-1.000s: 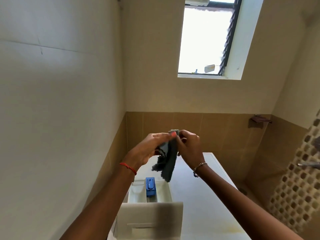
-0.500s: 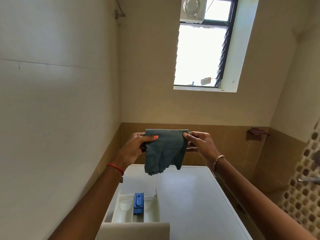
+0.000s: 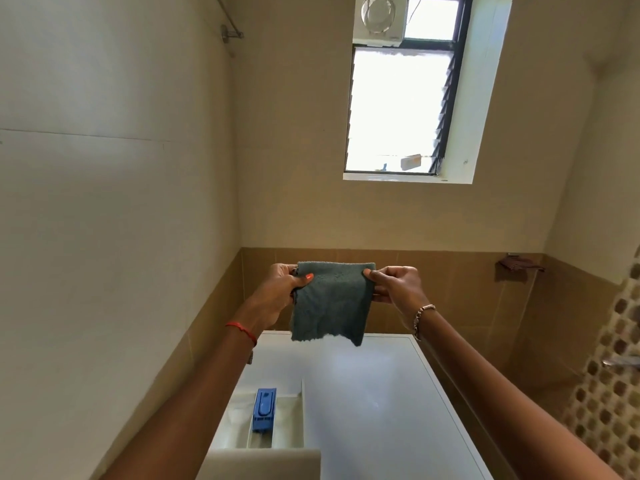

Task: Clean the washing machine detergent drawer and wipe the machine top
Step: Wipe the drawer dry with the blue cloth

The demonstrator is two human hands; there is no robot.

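Observation:
A grey-green cloth [image 3: 332, 299] hangs spread flat in the air above the far end of the white washing machine top [image 3: 374, 403]. My left hand [image 3: 280, 292] pinches its upper left corner and my right hand [image 3: 394, 282] pinches its upper right corner. Below, at the near left of the machine, the white detergent drawer [image 3: 273, 431] stands pulled out, with a blue insert [image 3: 264, 414] in its middle compartment. The drawer's front panel [image 3: 263, 464] is at the bottom edge of the view.
A plain wall runs close along the left of the machine. Tan tiles line the wall behind it, under a bright window [image 3: 398, 109] with a fan unit [image 3: 379, 15] above. A small shelf [image 3: 517, 266] and a mosaic-tiled wall [image 3: 609, 393] are on the right.
The cloth was bunched between both hands a second ago; my hands have drawn apart and it now hangs open and flat. The view has tilted slightly, showing more of the machine top.

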